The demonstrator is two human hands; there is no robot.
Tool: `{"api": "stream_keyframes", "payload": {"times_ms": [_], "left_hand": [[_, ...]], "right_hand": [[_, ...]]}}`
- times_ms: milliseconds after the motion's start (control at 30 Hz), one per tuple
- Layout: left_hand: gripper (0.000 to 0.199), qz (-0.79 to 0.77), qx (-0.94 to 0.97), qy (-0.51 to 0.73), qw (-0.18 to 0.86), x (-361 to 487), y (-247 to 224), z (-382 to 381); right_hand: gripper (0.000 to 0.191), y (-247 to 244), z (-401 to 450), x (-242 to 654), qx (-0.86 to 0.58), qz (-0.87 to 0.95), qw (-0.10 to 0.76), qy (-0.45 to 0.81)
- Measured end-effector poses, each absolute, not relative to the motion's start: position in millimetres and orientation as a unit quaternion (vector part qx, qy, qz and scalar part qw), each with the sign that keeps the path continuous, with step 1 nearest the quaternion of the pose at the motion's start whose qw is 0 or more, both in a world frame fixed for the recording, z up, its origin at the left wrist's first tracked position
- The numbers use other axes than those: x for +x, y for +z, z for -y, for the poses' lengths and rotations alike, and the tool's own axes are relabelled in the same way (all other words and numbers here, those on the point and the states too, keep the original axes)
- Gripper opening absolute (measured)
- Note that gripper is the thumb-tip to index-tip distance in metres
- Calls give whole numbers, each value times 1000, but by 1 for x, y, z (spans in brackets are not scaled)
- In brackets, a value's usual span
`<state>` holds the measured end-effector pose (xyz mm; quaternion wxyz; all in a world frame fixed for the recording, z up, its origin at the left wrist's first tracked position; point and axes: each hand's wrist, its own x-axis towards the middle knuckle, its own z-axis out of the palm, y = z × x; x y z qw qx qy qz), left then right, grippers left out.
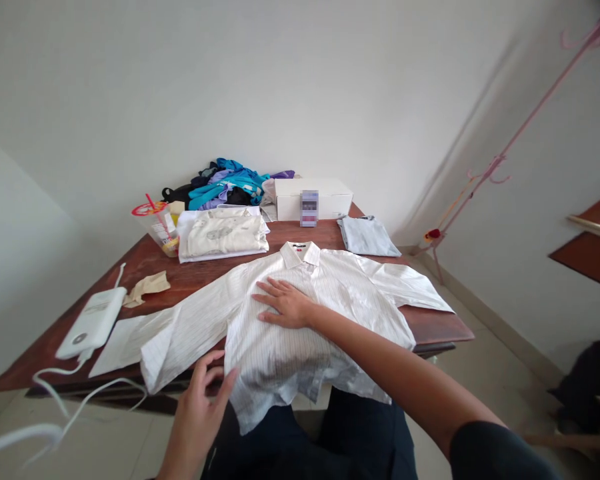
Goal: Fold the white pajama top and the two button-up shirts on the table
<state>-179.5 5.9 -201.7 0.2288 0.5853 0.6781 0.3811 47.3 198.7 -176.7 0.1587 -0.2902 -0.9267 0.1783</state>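
A white striped long-sleeved shirt (337,293) lies spread on the table, its collar at the far side and its hem hanging over the near edge above my lap. Flat on the shirt's chest rests my right hand (286,304), fingers spread, the forearm crossing over the fabric. My left hand (207,390) is at the shirt's left side edge, fingers bent and thumb apart from them, the tips at the cloth. The left sleeve stretches out with its lower part folded over; the right sleeve reaches toward the table's right edge.
On the wooden table (180,275) are a white power bank (93,322) with cables, crumpled brown paper (150,287), a plastic cup (159,230), folded clothes (225,233), a clothes heap (235,183), a white box (325,193) and a folded light-blue garment (369,237). A pink rack (530,127) leans rightward.
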Motion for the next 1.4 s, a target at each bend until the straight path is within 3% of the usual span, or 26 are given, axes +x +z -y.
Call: {"api": "stream_keyframes", "payload": {"times_ms": [100, 233, 433, 533, 633, 733, 867, 1000, 1167, 1267, 1400], "left_hand": [[62, -673, 582, 390, 238, -176, -205, -4], [54, -673, 583, 398, 220, -185, -204, -6], [62, -692, 608, 347, 175, -209, -194, -12], [68, -697, 632, 336, 41, -196, -173, -13], [52, -622, 693, 362, -51, -156, -139, -21], [31, -484, 811, 322, 59, -100, -108, -52], [28, -341, 894, 211, 200, -17, -100, -138], [34, -352, 891, 231, 170, 54, -123, -245], [43, -387, 876, 237, 162, 90, -155, -324], [36, -365, 884, 233, 174, 91, -162, -338], [31, -335, 895, 231, 186, 95, -164, -343]], "right_hand": [[53, -169, -189, 50, -272, 917, 202, 212], [40, -152, -174, 78, -272, 889, 285, 234], [36, -152, -174, 201, -487, 781, 362, 147], [36, -170, -177, 274, -582, 719, 367, 99], [35, -187, -175, 329, -622, 704, 340, 51], [39, -192, -173, 359, -642, 699, 313, 30], [39, -179, -190, 377, -630, 711, 311, 45], [35, -160, -223, 386, -651, 697, 277, 122], [29, -151, -244, 398, -656, 712, 169, 187], [43, -148, -238, 411, -648, 725, 105, 205], [50, -138, -221, 424, -605, 736, 165, 256]]}}
